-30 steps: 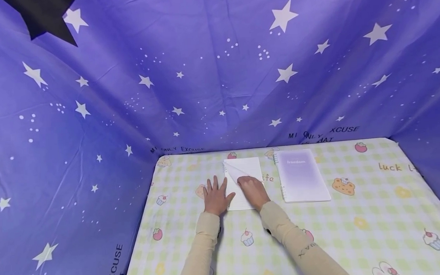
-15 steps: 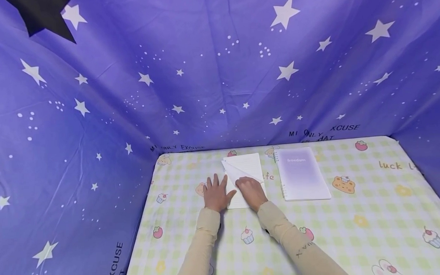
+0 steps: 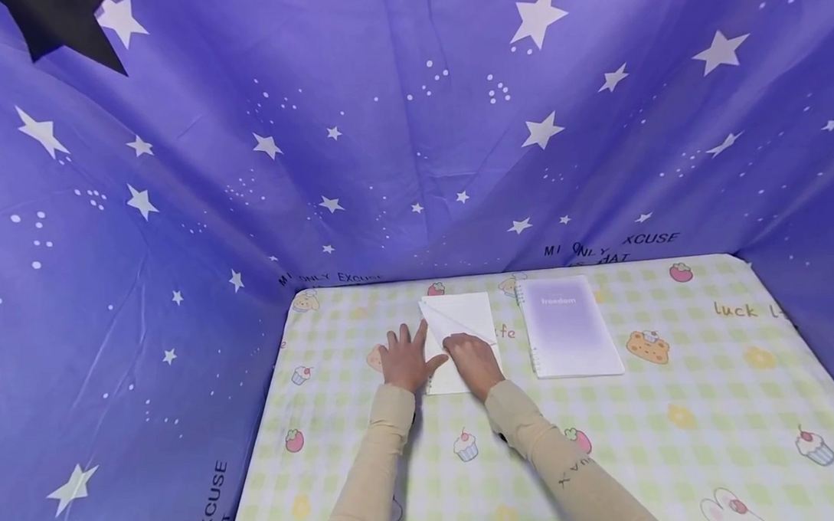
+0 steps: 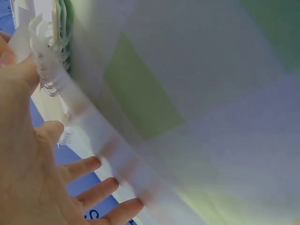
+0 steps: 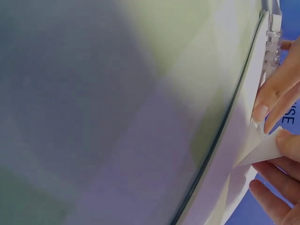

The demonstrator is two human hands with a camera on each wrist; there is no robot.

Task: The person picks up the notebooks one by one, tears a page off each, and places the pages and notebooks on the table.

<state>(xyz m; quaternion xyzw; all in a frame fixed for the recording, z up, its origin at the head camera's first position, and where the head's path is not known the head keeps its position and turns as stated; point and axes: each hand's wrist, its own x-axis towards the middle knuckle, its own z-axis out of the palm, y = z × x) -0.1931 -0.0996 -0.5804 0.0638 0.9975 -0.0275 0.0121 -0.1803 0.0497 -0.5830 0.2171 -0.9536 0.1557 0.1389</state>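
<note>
A spiral notebook (image 3: 460, 376) lies open at a white lined page near the table's far side. One leaf (image 3: 454, 323) is lifted and folded diagonally from the top left. My right hand (image 3: 472, 360) pinches this leaf; in the right wrist view, thumb and fingers hold the white paper (image 5: 265, 151). Along the ring-bound left edge, my left hand (image 3: 403, 359) rests with fingers spread and thumb on the page. In the left wrist view, its straight fingers (image 4: 101, 190) touch a translucent cover (image 4: 91, 115) beside the clear rings (image 4: 47, 70).
Right of the open notebook lies a second spiral notebook (image 3: 567, 328), with a purple-to-white cover reading "freedom". A green-checked tablecloth (image 3: 535, 479) with cartoon prints covers the table. Purple star-patterned fabric (image 3: 386, 162) hangs behind and at both sides.
The head view has shifted slightly. My left hand has turned a little, its thumb nearer the right hand. The lifted leaf's top left corner has slid slightly left; the right hand keeps its pinch.
</note>
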